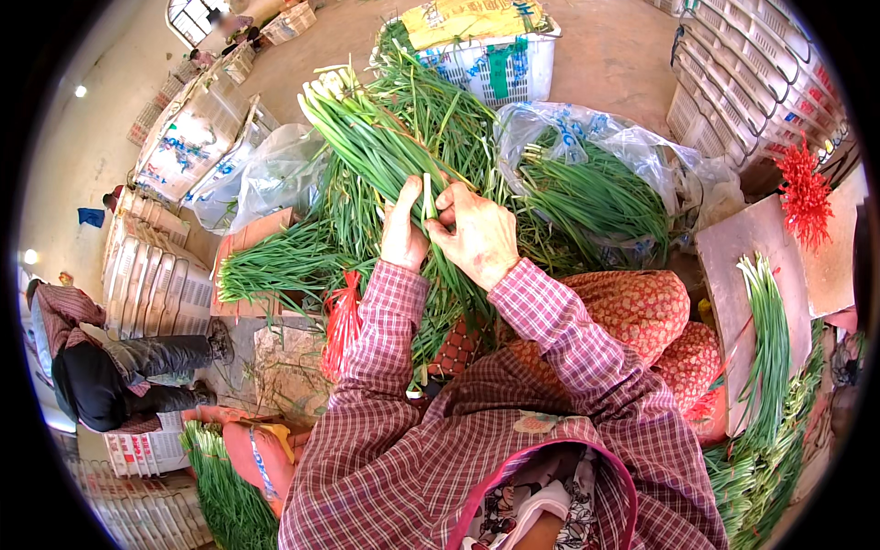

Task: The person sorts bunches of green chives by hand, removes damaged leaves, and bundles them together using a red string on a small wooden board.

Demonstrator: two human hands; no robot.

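In the middle of the head view my left hand (404, 238) and my right hand (480, 238) meet over a heap of green onions (440, 119). Between them stands a single green onion (427, 194), its pale end pointing up. My left thumb presses along it, and the fingers of my right hand pinch it from the other side. Just beyond my hands a thick bunch of green onions (353, 137) lies across the heap, white ends toward the far left. The fingertips of my left hand are partly hidden.
Red ties (343, 325) hang by my left forearm; more red ties (805, 202) sit at right. A bundle (768, 339) lies on a board (720, 247). Clear plastic (632, 137) wraps greens at right. A white crate (486, 69) stands ahead. Another person (101, 367) is at left.
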